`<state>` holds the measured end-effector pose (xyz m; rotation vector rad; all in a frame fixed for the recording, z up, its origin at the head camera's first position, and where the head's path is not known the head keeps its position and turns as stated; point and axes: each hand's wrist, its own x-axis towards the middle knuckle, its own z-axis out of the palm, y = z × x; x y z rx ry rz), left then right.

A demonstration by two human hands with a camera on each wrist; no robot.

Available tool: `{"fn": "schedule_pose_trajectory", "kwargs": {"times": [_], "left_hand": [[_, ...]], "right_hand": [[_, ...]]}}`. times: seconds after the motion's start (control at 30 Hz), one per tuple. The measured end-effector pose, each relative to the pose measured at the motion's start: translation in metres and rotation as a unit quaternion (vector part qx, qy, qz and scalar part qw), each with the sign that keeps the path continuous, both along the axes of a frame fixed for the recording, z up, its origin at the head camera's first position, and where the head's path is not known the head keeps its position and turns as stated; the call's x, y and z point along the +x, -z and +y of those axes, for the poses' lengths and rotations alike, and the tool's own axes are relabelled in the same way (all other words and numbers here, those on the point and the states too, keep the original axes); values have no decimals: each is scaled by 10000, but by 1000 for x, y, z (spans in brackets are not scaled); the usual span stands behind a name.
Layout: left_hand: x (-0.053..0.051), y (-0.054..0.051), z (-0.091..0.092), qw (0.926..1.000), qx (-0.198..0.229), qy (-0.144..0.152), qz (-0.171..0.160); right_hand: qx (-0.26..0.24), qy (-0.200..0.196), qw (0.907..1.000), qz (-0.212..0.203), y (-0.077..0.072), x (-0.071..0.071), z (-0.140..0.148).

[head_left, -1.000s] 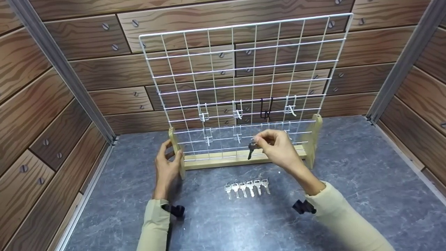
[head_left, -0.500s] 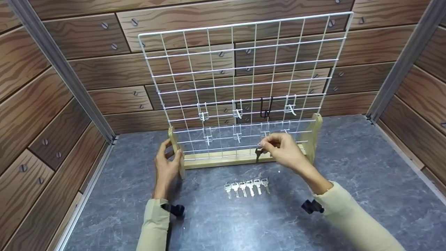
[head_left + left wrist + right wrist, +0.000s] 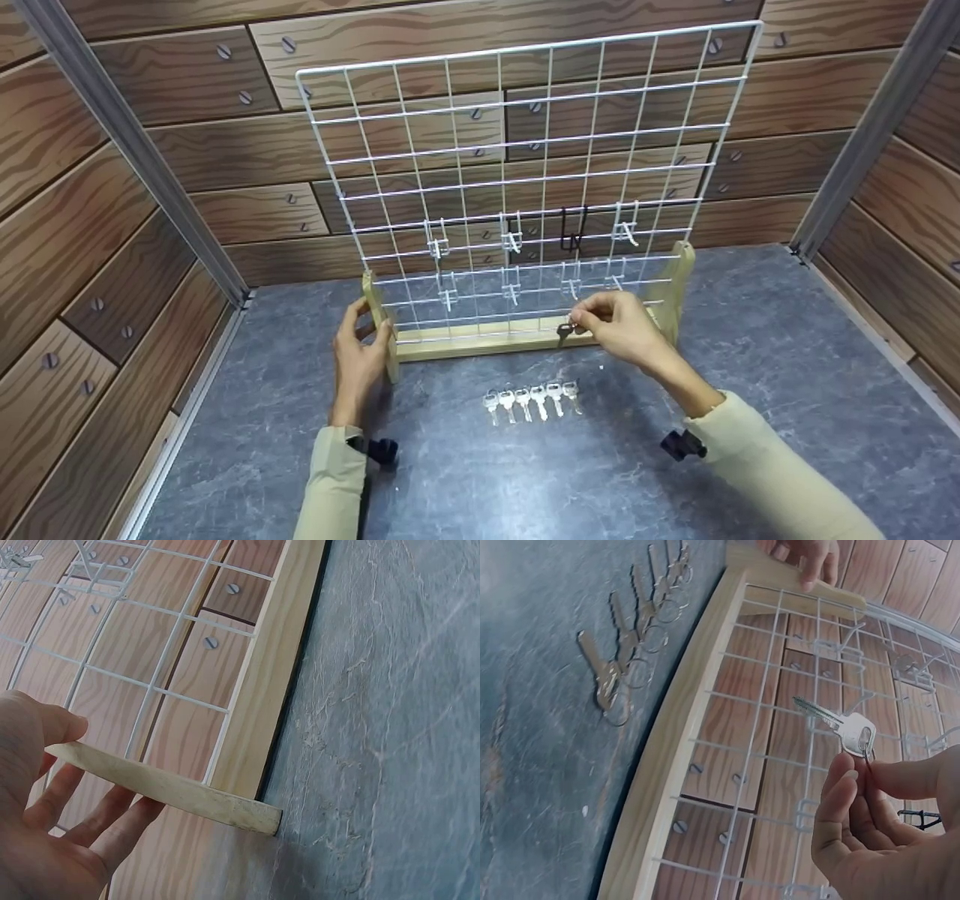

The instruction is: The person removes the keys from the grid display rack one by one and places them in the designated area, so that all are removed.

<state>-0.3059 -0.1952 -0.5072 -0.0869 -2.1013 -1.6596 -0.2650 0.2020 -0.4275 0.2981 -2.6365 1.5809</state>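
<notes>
A white wire grid rack [image 3: 525,142] stands in a pale wooden base [image 3: 480,346]. My left hand [image 3: 361,364] grips the wooden end piece [image 3: 172,784] at its left, thumb on one face and fingers on the other. Between thumb and fingertips, my right hand [image 3: 626,330] pinches a key [image 3: 851,729] by its small ring. This key looks dark in the head view and silvery in the right wrist view. It hangs before the lower right of the grid, below a white hook [image 3: 571,286]. A row of several silver keys [image 3: 538,403] with rings lies on the table.
Two rows of hooks sit low on the grid, mostly white, such as one at upper right [image 3: 625,232]; one hook [image 3: 572,238] is black. Wood-patterned walls [image 3: 795,105] enclose the grey marbled table [image 3: 450,480] at back and sides.
My right hand has moved to the right and slightly down with the key, uncovering a lower white hook. The left hand stays on the wooden end piece.
</notes>
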Motion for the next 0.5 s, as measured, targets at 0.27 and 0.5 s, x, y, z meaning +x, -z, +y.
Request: {"fn": "schedule_pose_trajectory", "kwargs": {"times": [0.27, 0.5], "left_hand": [[-1, -2, 1, 9999, 94, -56, 45], [-1, -1, 0, 9999, 39, 30, 119]], "right_hand": [[114, -224, 9991, -353, 2, -4, 10], [60, -488, 9964, -695, 9, -8, 15]]}}
